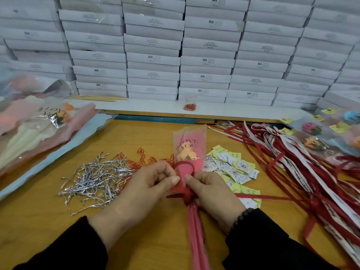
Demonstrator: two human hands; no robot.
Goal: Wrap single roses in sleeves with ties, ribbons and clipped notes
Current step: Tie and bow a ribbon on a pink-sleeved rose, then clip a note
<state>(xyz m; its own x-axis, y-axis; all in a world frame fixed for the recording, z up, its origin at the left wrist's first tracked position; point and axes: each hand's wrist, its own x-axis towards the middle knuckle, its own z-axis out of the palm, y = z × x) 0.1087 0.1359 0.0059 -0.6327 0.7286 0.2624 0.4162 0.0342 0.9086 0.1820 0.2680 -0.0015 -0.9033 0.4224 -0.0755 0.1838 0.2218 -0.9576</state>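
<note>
A peach rose point(186, 151) stands in a pink sleeve point(191, 141) printed "LOVE YOU", pointing away from me at the table's centre. A red ribbon point(184, 165) loops round the sleeve's narrow neck, with one tail trailing right. My left hand point(150, 190) pinches the ribbon at the loop's left side. My right hand point(212, 193) grips the ribbon and the sleeve's neck from the right. The sleeve's gathered pink tail point(195, 236) runs down toward me.
Silver twist ties point(95, 178) lie in a heap on the left, red paper clips point(144, 158) behind them. Yellow notes point(231, 166) sit right of the rose. Loose ribbons point(303, 168), finished roses point(315, 141), flat sleeves point(39, 131) and stacked white boxes point(175, 55) surround the wooden table point(146, 240).
</note>
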